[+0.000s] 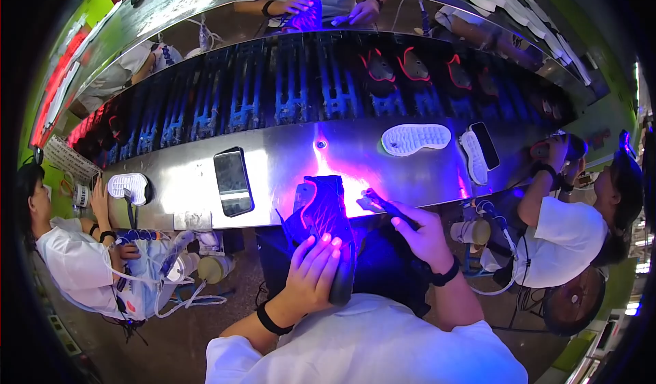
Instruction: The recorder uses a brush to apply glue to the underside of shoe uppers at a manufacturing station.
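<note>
A dark shoe upper (324, 210) stands tilted in front of me at the bench's near edge, lit purple, with a glowing pink line along its side. The fingers of my left hand (311, 275) wrap around its lower part and press on its side. In my right hand (425, 237) is a dark-handled brush (383, 203). The brush's tip lies just right of the upper, apart from it, over the bright patch of light on the bench. Black bands circle both my wrists.
On the metal bench (273, 157) lie a phone (234, 182), a white shoe sole (415, 139), another white sole (473, 157) beside a second phone (484, 145). Behind runs a blue-lit conveyor rack (294, 83) carrying several uppers. Co-workers sit left (75, 261) and right (567, 230).
</note>
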Motion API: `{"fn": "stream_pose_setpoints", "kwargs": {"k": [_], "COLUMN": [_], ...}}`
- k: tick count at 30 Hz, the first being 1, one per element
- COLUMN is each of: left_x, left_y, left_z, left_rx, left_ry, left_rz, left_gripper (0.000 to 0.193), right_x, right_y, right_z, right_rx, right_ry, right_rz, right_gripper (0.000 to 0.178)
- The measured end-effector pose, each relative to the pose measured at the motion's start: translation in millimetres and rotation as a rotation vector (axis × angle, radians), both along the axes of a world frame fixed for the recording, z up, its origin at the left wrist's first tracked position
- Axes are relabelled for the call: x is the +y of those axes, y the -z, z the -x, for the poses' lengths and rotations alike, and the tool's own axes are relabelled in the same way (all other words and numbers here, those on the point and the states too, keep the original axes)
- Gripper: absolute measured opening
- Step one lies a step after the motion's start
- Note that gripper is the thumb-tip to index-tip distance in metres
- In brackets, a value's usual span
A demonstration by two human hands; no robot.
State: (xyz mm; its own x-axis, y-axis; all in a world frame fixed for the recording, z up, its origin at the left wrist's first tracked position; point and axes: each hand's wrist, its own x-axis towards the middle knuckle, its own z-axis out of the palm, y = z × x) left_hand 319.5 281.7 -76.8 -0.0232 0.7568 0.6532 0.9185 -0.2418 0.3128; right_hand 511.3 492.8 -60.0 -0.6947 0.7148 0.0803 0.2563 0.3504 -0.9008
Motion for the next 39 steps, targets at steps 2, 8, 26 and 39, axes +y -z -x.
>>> {"fn": "stream_pose_setpoints", "kwargs": {"k": [2,8,26,39], "left_x": [-2.6,-6.1,-7.3,-5.3], "left_y": [0.3,6.9,-0.2,-6.9], "left_z": [-5.2,-2.8,7.7,5.2], "left_rx": [-0.068,-0.112,0.069,0.029], "left_ry": [-0.026,-0.025,0.076,0.077], "left_rz": [0.0,0.042,0.144,0.129], "left_gripper": [0.061,0.043,0.037,0.031], "right_x": [2.8,24.0,20.5,-1.6], "right_y": [5.3,23.2,24.7,19.4], "right_z": [9.6,43.9,27.1,7.6], "right_rx": [-0.009,-0.045,-0.087,-0.068], "right_ry": [-0.019,-0.02,-0.098,-0.178], "right_rz": [0.012,0.0,0.078,0.095], "right_gripper": [0.037,0.038,0.034,0.036]}}
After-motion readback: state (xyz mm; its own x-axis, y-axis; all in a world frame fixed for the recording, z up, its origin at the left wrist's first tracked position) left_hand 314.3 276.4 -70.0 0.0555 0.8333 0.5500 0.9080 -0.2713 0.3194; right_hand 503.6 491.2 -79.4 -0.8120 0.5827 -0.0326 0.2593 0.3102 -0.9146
